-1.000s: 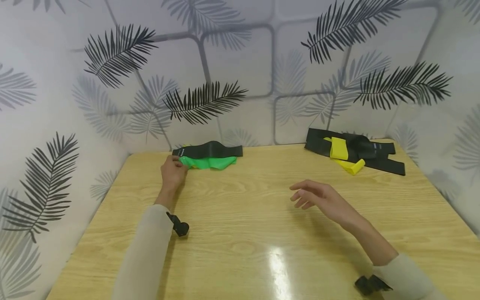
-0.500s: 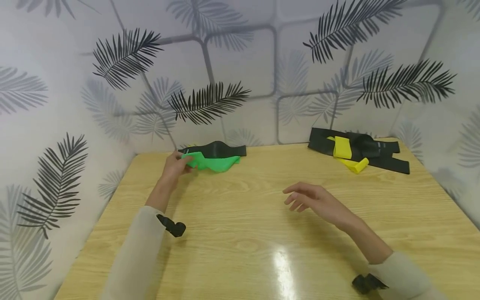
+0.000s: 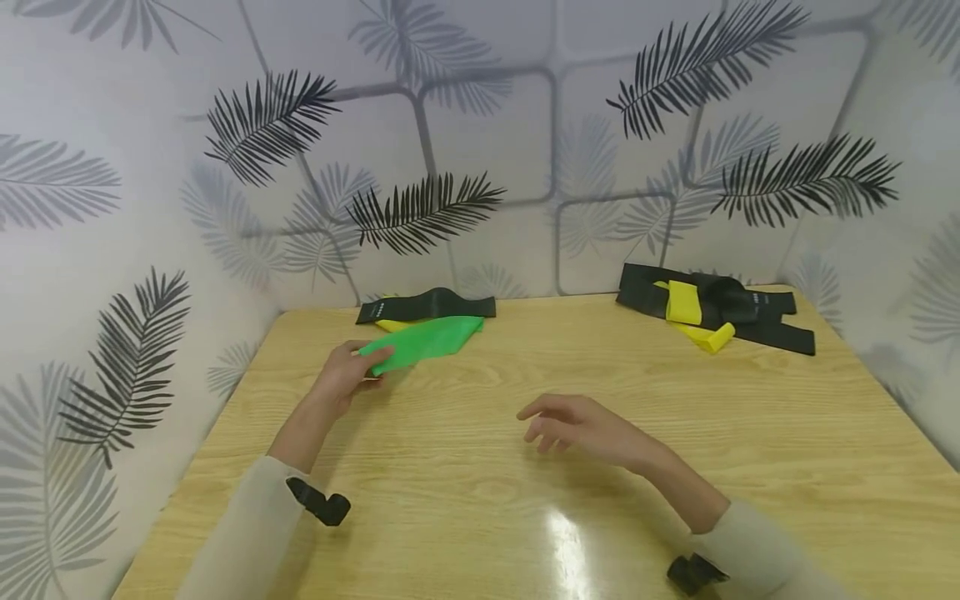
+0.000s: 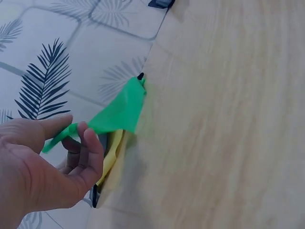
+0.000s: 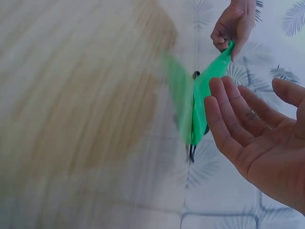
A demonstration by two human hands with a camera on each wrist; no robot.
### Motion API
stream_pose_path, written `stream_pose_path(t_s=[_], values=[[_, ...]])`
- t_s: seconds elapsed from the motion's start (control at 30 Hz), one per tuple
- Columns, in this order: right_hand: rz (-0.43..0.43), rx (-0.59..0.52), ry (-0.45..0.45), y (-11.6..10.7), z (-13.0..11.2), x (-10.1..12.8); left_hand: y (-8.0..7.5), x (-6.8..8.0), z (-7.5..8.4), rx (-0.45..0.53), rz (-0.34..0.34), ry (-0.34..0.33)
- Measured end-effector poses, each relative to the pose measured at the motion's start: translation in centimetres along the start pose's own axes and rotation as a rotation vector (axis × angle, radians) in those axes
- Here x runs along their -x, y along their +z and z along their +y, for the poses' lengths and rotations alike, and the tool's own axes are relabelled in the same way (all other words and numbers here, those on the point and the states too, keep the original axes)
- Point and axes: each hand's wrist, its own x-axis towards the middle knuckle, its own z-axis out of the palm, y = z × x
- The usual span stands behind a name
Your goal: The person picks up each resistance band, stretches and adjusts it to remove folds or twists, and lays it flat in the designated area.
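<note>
Left hand point(image 3: 341, 375) pinches a green band point(image 3: 426, 340) between thumb and fingers, lifting it off the tabletop point(image 3: 525, 500); right hand point(image 3: 581, 425) hovers nearby, fingers relaxed, released.

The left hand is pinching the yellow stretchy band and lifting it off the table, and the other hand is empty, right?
Not quite. The band the left hand pinches is green, not yellow, as the head view shows. The yellow bands lie untouched at the far right of the table. The rest holds: the right hand is empty, fingers relaxed.
</note>
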Motion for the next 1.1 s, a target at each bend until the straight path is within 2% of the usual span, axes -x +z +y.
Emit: stream_pose_path(t_s=[0.13, 0.23, 0.4, 0.53, 0.67, 0.8, 0.93, 1.1], values=[[-0.032, 0.01, 0.005, 1.8, -0.8, -1.0, -0.4, 1.4, -1.2, -0.012, 0.014, -0.038], [-0.051, 0.0, 0.014, 3.0, -1.2, -1.6, -0.1, 2.4, -1.9, -0.019, 0.024, -0.05], [-0.082, -0.06, 0.04, 5.0, -1.7, -2.6, 1.0, 4.9, -2.3, 0.022, 0.013, -0.016], [-0.116, -0.189, 0.08, 6.5, -1.7, -3.8, 2.5, 7.1, -2.3, 0.089, -0.03, 0.015], [-0.136, -0.38, 0.147, 8.1, -1.6, -5.0, 4.0, 8.9, -2.4, 0.131, -0.074, 0.018], [-0.078, -0.583, 0.208, 9.7, -1.6, -5.9, 5.0, 10.2, -2.6, 0.089, -0.106, 0.032], [0.026, -0.753, 0.213, 11.1, -1.8, -6.5, 5.7, 10.9, -2.8, 0.065, -0.113, 0.046], [0.13, -0.854, 0.181, 12.2, -1.9, -6.6, 6.1, 11.2, -2.8, 0.071, -0.117, 0.021]])
